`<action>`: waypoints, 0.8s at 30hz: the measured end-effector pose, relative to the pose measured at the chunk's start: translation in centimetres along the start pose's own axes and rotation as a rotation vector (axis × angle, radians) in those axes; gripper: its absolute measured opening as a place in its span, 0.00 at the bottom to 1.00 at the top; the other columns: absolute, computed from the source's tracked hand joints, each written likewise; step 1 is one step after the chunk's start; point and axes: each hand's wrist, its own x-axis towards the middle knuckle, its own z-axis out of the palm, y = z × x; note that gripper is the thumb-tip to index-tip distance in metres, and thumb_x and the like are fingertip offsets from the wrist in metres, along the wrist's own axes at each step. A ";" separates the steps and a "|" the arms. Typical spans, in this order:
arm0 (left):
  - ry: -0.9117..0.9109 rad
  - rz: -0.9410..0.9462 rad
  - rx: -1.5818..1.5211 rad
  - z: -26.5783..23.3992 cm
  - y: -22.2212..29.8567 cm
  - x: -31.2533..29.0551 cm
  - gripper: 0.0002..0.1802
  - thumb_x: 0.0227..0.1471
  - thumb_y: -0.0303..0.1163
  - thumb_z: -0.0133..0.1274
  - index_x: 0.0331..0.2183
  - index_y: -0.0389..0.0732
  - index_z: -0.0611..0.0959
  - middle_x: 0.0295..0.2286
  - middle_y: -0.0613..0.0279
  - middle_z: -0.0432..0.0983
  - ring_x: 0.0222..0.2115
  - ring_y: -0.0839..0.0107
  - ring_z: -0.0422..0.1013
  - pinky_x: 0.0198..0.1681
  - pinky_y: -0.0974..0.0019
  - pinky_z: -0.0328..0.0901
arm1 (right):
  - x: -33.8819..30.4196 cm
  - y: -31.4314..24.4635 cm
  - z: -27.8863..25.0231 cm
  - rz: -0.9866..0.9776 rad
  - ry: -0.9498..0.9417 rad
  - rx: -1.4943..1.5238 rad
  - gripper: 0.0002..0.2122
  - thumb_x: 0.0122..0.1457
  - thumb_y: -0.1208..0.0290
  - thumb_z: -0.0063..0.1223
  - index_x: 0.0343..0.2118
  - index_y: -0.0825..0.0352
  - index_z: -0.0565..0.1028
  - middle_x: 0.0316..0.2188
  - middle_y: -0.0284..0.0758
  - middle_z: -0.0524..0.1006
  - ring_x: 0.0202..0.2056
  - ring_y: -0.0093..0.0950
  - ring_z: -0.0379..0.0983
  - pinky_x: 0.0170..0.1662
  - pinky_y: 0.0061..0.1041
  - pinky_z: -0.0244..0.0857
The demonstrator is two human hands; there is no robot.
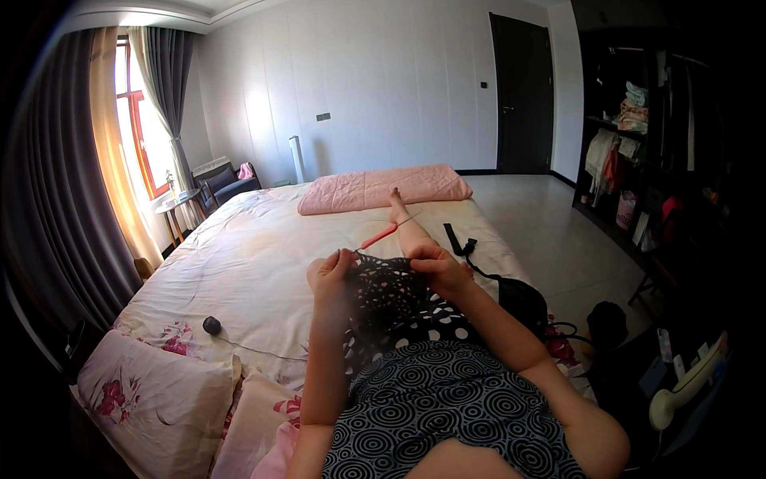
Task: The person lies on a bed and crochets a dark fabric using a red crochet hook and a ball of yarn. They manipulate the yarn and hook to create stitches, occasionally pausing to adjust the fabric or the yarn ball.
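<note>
Head view. Lace cloth [384, 291]: black, openwork with rounded holes, upper edge drawn out, hanging above the person's lap. Left hand [329, 271]: grip pinched on its left upper edge. Right hand [443, 271]: grip pinched on its right upper edge. Hook [378, 236]: red handle, slanting up beside the left fingers. Yarn ball [211, 326]: dark, on the bed [255, 247].

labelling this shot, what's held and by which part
The dark openwork fabric, by its upper edge: left hand at the left, right hand at the right. Whether the red hook is gripped too can't be told.
</note>
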 end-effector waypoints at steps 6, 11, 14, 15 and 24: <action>-0.070 0.039 0.279 0.8 0.1 -0.5 0.13 0.51 0.37 0.47 0.23 0.37 0.76 0.18 0.71 0.68 0.19 0.83 0.62 0.23 0.80 0.58 | 0.1 -0.5 0.8 -0.123 -0.053 -0.325 0.07 0.52 0.71 0.48 0.32 0.68 0.70 0.31 0.33 0.72 0.32 0.22 0.69 0.37 0.21 0.63; -0.171 0.076 0.574 2.9 1.3 -2.2 0.13 0.51 0.35 0.46 0.25 0.34 0.77 0.19 0.69 0.69 0.20 0.84 0.63 0.24 0.80 0.57 | -0.6 -1.5 3.6 -0.160 0.022 -0.298 0.08 0.54 0.67 0.46 0.32 0.66 0.69 0.30 0.33 0.71 0.31 0.21 0.68 0.37 0.20 0.62; -0.233 0.030 0.499 2.8 1.0 -2.1 0.12 0.51 0.33 0.46 0.28 0.33 0.77 0.20 0.69 0.70 0.22 0.83 0.63 0.26 0.81 0.58 | -0.7 -1.4 4.3 -0.156 0.092 -0.386 0.08 0.54 0.66 0.46 0.31 0.65 0.68 0.27 0.32 0.71 0.29 0.19 0.68 0.34 0.17 0.62; -0.244 0.009 0.472 2.9 1.2 -2.1 0.11 0.50 0.32 0.47 0.29 0.33 0.77 0.20 0.69 0.70 0.22 0.83 0.64 0.27 0.81 0.59 | -0.7 -1.4 4.4 -0.161 0.124 -0.431 0.07 0.54 0.66 0.46 0.30 0.65 0.68 0.26 0.31 0.71 0.27 0.19 0.67 0.32 0.16 0.62; -0.526 -0.015 0.482 1.0 3.2 -2.1 0.36 0.37 0.18 0.55 0.51 0.37 0.61 0.28 0.59 0.73 0.28 0.75 0.69 0.34 0.75 0.64 | -0.7 -1.0 2.9 -0.210 0.282 -0.250 0.06 0.54 0.66 0.45 0.26 0.63 0.68 0.21 0.29 0.70 0.19 0.16 0.63 0.22 0.12 0.57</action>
